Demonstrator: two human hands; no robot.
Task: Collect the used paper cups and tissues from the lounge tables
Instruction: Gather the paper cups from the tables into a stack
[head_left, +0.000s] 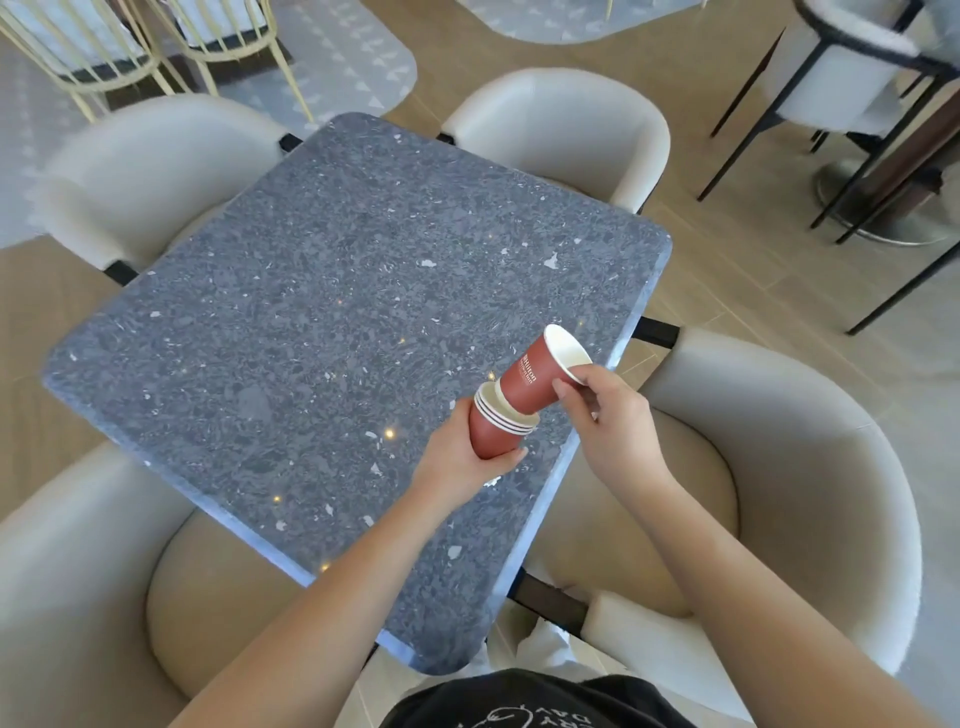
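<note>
My left hand (457, 454) grips a stack of red paper cups (493, 428) from below, tilted with the white rims facing up and right. My right hand (602, 410) pinches the rim of another red paper cup (540, 371) with white lettering. That cup's base sits partly inside the top of the stack. Both hands hover above the right part of the dark speckled stone table (337, 322). No tissues show on the tabletop.
Cream upholstered armchairs surround the table: far left (150, 176), far right (566, 124), near right (779, 467) and near left (78, 582). Black-legged chairs (841, 78) and gold wire chairs (104, 47) stand on the wooden floor beyond.
</note>
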